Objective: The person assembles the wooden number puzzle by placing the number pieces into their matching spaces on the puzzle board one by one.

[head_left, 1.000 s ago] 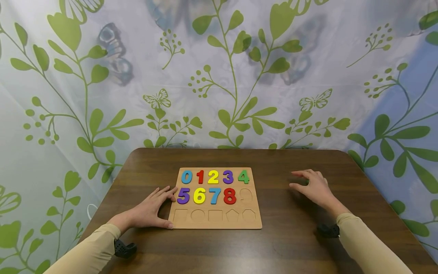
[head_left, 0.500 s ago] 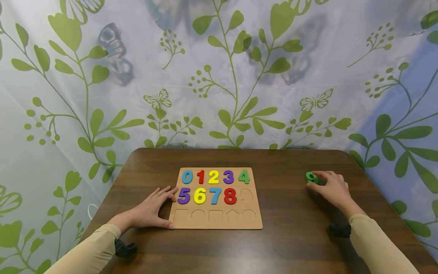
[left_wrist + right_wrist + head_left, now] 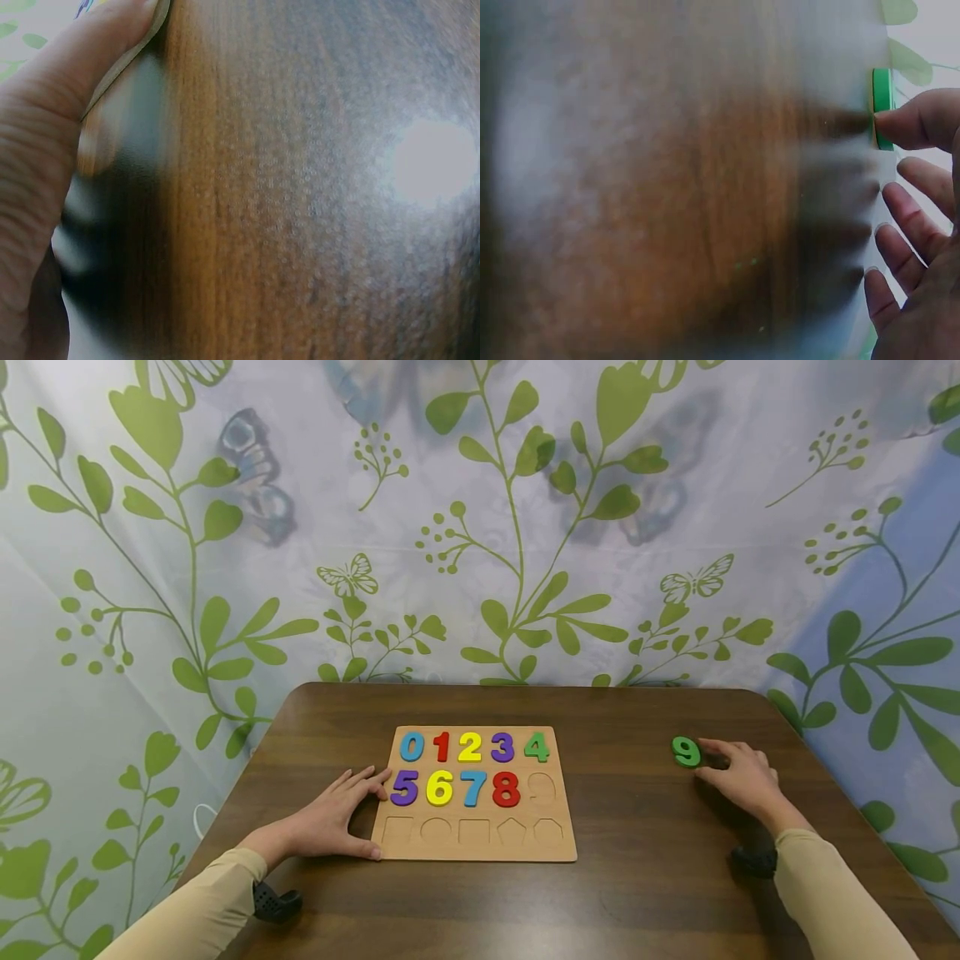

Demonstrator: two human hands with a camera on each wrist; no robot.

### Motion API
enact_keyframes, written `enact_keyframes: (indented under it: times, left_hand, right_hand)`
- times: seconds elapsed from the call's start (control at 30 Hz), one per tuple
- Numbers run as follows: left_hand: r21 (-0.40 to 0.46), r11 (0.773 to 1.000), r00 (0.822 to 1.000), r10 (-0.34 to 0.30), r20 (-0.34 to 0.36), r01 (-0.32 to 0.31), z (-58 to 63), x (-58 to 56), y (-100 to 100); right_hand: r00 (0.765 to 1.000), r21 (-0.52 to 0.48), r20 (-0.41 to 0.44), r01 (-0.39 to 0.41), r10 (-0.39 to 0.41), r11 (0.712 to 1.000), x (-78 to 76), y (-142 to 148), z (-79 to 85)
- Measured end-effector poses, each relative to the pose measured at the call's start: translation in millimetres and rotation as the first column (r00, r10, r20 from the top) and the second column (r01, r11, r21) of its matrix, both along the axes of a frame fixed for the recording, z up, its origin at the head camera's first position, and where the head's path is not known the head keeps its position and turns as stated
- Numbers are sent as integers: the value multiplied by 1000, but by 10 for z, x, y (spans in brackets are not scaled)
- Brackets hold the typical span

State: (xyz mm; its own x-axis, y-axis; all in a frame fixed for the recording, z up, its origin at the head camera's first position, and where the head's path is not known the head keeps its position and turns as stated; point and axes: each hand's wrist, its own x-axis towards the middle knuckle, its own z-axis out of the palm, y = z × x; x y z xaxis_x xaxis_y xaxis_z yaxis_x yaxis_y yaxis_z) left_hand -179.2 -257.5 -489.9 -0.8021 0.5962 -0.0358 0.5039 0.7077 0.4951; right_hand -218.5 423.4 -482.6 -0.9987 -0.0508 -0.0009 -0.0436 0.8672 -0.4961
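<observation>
The wooden number puzzle board lies flat on the table, with the coloured digits 0 to 8 in its two upper rows. My left hand rests along its left edge, fingers spread and the thumb at the near corner. Off to the right, a green number 9 piece lies on the table. Beside it is my right hand, with index finger and thumb spread at the piece's right edge. In the right wrist view the thumb overlaps the green edge, while the other fingers stand apart from it.
The board has a bare recess beside the red 8 and a bottom row of shape recesses. Brown tabletop separates the board from the green 9. A patterned curtain hangs behind the table's far edge.
My right hand has moved right, bringing the green 9 into view from beneath it, and its fingers have drawn back to the piece's right edge. The left hand and board stay put.
</observation>
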Motion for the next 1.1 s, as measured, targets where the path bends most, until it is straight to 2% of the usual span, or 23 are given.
enact_keyframes:
  times: [0.23,0.73,1.1]
  left_hand:
    - [0,1000,1000,-3,-2,3,-6,-3,2]
    - [7,1000,1000,-3,3,3,5,3,0]
    - [14,1000,1000,-8,2,7,-10,-2,-7]
  right_hand:
    - [1000,-14,11,-9,9,1000,-62,5,1]
    - [999,22,38,-30,29,999,-150,-76,-1]
    - [999,34,26,-25,24,999,-191,-79,-36]
